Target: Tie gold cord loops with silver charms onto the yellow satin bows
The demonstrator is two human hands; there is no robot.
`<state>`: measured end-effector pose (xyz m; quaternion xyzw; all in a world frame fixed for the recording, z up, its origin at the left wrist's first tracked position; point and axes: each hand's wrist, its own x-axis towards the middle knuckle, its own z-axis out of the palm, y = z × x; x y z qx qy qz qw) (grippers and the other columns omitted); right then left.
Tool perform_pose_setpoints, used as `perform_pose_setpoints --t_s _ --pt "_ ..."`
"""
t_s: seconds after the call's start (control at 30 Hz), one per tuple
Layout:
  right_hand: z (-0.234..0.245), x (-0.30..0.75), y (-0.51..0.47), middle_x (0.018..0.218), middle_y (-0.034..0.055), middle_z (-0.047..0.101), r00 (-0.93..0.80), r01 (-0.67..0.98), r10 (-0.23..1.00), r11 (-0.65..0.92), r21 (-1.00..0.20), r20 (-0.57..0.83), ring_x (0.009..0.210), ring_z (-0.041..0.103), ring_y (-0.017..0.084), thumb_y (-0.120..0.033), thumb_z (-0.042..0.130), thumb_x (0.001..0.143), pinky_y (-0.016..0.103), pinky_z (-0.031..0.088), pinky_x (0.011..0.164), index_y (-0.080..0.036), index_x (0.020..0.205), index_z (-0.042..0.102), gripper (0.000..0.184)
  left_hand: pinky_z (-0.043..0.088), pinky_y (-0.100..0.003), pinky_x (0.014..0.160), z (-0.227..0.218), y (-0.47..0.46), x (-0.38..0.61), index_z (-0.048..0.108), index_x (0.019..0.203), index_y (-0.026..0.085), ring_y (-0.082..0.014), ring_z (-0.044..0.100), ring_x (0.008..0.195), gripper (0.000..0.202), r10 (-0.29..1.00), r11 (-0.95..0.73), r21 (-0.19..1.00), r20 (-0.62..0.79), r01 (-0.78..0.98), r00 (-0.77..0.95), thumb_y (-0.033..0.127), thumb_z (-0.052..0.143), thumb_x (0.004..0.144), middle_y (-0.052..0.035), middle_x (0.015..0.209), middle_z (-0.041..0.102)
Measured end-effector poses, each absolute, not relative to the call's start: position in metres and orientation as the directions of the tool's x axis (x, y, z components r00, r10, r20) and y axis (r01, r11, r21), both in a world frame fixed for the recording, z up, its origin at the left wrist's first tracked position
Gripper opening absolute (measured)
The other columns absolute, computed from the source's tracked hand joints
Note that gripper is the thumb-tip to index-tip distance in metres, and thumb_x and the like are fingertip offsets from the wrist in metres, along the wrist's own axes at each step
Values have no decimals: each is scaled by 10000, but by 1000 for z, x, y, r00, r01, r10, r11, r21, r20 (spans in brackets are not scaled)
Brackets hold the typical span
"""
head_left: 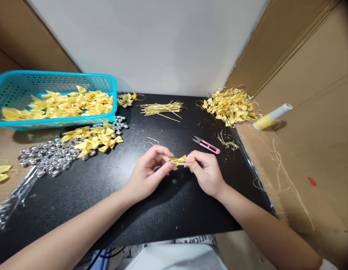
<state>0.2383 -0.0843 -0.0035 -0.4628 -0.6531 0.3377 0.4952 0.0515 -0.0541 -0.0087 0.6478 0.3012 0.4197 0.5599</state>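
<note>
Between my two hands, just above the black table, is a yellow ribbon bow [182, 159] with a loop of thin gold cord around it. My left hand [153, 168] pinches its left end between thumb and fingers. At the other end, my right hand [205, 170] grips the bow and cord with thumb and fingertips. The fingers partly cover the bow. Pink thread snips [210, 146] lie just beyond my right hand. Past my left hand rests a thin curved piece of cord [148, 144].
A turquoise basket [115, 93] of yellow bows stands at back left. Silver beads [50, 155] and loose bows [99, 138] lie before it. Gold ties [162, 109] are at the back, finished-looking bows [230, 107] at back right, cord scraps [228, 141] and a thread tube [272, 117] to the right.
</note>
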Motion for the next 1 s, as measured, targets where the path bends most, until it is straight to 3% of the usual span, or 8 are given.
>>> perform_pose_setpoints --t_s 0.17,0.33,0.47,0.6,0.7,0.8,0.9,1.0 --pt "-5 238 -82 538 -32 500 -121 199 982 166 -966 144 505 441 100 -244 470 883 244 331 518 -173 608 572 302 471 -181 592 -8 -55 56 540 957 203 -92 563 677 111 857 -15 995 63 -97 511 295 589 916 20 759 602" --pt "-4 238 -79 526 -30 498 -214 269 976 106 -957 48 515 434 100 -260 484 876 239 325 517 -160 603 586 308 459 -203 610 -7 -56 56 533 944 197 -94 539 658 110 843 -76 996 85 -39 531 302 562 929 15 760 585" --pt "-1 241 -79 579 -35 521 -254 266 962 165 -950 97 530 438 97 -198 503 840 225 351 514 -170 665 571 190 461 -215 617 -6 -55 54 531 953 187 -99 531 647 114 842 -174 984 132 31 523 301 529 944 11 745 562" --pt "2 243 -82 600 -33 548 -106 273 970 241 -931 219 523 463 102 -148 544 791 222 380 502 -178 747 595 73 466 -213 623 -7 -55 51 527 970 199 -99 550 649 68 824 -319 945 238 73 515 258 498 952 10 764 576" --pt "4 240 -84 646 -10 626 -97 304 951 308 -901 293 554 540 108 -117 582 777 228 440 545 -173 738 621 79 475 -222 644 -9 -54 48 524 951 208 -107 572 670 53 730 -554 828 432 88 529 167 498 929 7 774 595" --pt "7 238 -87 710 15 690 -130 301 933 359 -884 335 638 627 129 -99 597 784 246 496 630 -174 724 634 103 493 -240 655 -9 -52 47 527 899 207 -119 586 675 137 558 -767 634 585 98 589 77 488 889 -5 752 619" --pt "10 239 -88 727 20 706 -154 299 921 388 -872 357 656 651 139 -99 593 796 262 514 653 -183 741 638 110 511 -252 639 -8 -49 46 538 868 208 -138 608 691 171 451 -857 506 646 96 616 48 479 864 -31 753 654" --pt "11 241 -90 739 31 705 -192 352 886 464 -813 423 656 642 143 -101 572 813 272 512 651 -186 781 634 110 531 -276 659 -6 -47 46 545 863 211 -158 615 709 193 414 -883 457 655 105 632 30 483 842 -42 726 666"
